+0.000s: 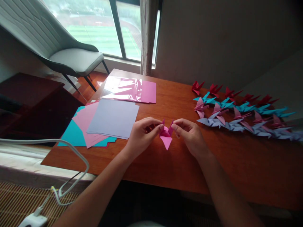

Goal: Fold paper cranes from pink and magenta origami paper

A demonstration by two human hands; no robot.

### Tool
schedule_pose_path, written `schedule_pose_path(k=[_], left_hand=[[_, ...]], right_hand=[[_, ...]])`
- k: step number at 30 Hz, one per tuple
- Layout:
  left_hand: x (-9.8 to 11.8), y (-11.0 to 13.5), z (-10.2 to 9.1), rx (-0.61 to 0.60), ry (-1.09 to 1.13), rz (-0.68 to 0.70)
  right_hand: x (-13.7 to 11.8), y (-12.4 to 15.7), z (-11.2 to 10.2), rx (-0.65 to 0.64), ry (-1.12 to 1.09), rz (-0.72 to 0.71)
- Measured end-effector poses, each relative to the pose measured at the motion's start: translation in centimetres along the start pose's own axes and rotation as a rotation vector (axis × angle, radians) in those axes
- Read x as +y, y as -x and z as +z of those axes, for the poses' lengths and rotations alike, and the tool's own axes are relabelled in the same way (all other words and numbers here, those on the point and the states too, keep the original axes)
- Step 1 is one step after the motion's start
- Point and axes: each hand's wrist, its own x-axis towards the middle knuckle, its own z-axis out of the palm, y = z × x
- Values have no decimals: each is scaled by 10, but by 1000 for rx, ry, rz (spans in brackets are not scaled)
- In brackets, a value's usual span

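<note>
Pink origami crane (167, 142) sits between your two hands, over the near part of the wooden table (163, 171), roughly mid-view. Two narrow points stand up, one per side; a wider triangular flap angles down toward you. Can't tell whether its underside touches the tabletop.

Grip: your left hand (146, 131) pinches the left point between thumb and index finger. Your right hand (189, 136) does the same on the right point, thumb toward you. Both grasps are at the fingertips; hands are apart, with only the paper between them.

Just left of your left hand: lavender paper sheets (113, 118), squared up loosely. They overlap light pink sheets (88, 117), which lie fanned over turquoise sheets (71, 134). Beyond the lavender stack, a clear plastic sleeve (121, 89) lies with magenta paper (149, 92) poking out its right end.

Right of your right hand, finished cranes run in four rows toward the table's right end. Far to near: red cranes (229, 92), turquoise cranes (245, 107), light pink cranes (239, 114), lavender cranes (235, 126). The right ends of the rows bunch up and blur, so no solid count.

Past the table: grey chair (75, 60) at upper left, window (94, 30) behind it with a striped green field outside, curtain (148, 37) at the window's right. Lower left: white cable (83, 157) looping above a slatted mat (14, 201), plus a white power strip (34, 220), cut off by the bottom edge.
</note>
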Motion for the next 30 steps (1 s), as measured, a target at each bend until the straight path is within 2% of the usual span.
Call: schedule_pose_path(k=[4,12,19,26,30], left_hand=[[2,0,0,-3,194,-92],[4,2,2,-24,301,-158],[1,1,1,-33,322,-173],[3,2,0,-98,381,-249],[6,0,-1,-60,352,-259]], right_hand=[[0,1,-2,-7,-44,25],[-4,2,-1,-47,-44,9],[-8,3,1,-63,-66,34],[-7,5,-4,-158,-120,41],[-9,5,-4,-185,-160,68]])
